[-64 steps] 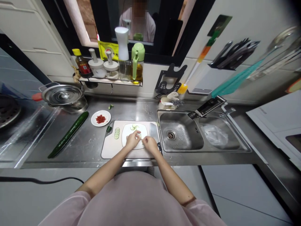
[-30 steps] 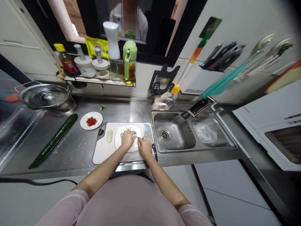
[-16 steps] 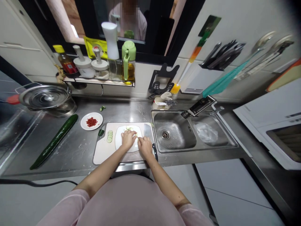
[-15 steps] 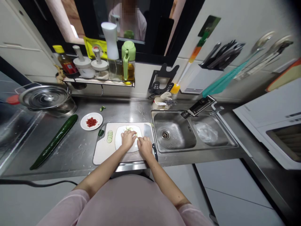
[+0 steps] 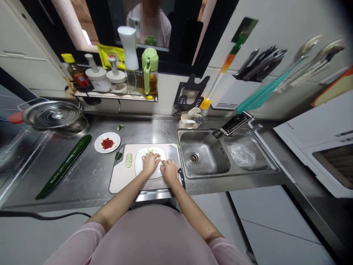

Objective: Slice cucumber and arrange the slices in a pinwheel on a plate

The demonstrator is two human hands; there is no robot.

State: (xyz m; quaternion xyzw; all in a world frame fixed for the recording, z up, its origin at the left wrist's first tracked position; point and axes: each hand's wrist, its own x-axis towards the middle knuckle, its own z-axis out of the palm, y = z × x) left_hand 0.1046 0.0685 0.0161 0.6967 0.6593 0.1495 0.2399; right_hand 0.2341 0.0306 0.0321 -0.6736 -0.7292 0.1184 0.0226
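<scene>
Both my hands rest over a white plate (image 5: 139, 168) on a pale cutting board (image 5: 118, 180). My left hand (image 5: 149, 164) has its fingers curled on a cucumber slice at the plate's right side. My right hand (image 5: 168, 172) pinches close beside it, fingertips meeting the left hand's; what it holds is too small to make out. A few cucumber slices (image 5: 151, 150) lie at the plate's far rim. A row of cut slices (image 5: 128, 160) sits on the board to the left. A cleaver (image 5: 174, 156) lies along the board's right edge.
A whole cucumber (image 5: 64, 166) lies on the steel counter at left, near a small dish of red chilli (image 5: 107, 142) and a lidded pot (image 5: 55, 117). The sink (image 5: 204, 156) is right of the board. A rack of bottles (image 5: 129, 66) lines the back wall.
Since two seconds ago the view has shifted a little; my hands stay over the plate, with the fingers working slightly closer together at its right side.
</scene>
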